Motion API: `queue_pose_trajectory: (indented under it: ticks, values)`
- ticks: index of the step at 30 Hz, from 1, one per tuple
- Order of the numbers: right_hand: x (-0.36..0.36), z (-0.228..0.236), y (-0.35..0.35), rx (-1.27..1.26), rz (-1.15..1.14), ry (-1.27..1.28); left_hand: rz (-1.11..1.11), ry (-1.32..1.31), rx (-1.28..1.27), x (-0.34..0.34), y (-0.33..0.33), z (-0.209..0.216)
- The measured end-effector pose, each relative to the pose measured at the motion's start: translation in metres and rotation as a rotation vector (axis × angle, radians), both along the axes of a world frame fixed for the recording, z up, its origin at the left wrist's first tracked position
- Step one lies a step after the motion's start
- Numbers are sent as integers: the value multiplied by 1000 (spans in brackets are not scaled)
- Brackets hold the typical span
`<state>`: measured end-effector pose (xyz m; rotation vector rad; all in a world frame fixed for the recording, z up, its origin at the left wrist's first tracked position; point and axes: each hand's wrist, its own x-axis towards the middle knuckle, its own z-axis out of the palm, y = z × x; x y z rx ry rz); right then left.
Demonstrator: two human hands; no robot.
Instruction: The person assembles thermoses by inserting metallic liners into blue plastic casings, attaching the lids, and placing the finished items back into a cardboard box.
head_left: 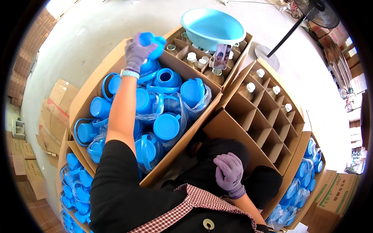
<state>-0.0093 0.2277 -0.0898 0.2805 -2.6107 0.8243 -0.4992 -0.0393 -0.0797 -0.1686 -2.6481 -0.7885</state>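
The knit-gloved left hand grips a smooth blue plastic piece over a cardboard carton of similar pieces. The right hand curls its fingers loosely; a glossy basin tops the bottle carton.

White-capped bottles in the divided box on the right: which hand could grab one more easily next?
Probably the right hand: it looks empty and is nearer those white-capped bottles. The left hand is farther off, holding a blue plastic piece.

Blue plasticware crowds near the left hand; nearer divider cells stand open.
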Motion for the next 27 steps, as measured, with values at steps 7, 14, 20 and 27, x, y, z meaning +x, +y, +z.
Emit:
queue_pose_trajectory:
  ticks: [7,14,20,27]
  values:
    - [-4,-8,8,-48,29,18,86,-378,-415,-52,-61,-133]
    - [1,-6,12,-44,-39,-8,-137,-292,-277,33,1,-79]
    - [3,-4,12,-68,-3,-3,-10,-405,-463,3,-31,-64]
    - [6,-11,16,-72,14,25,-14,-139,-423,-97,-50,-96]
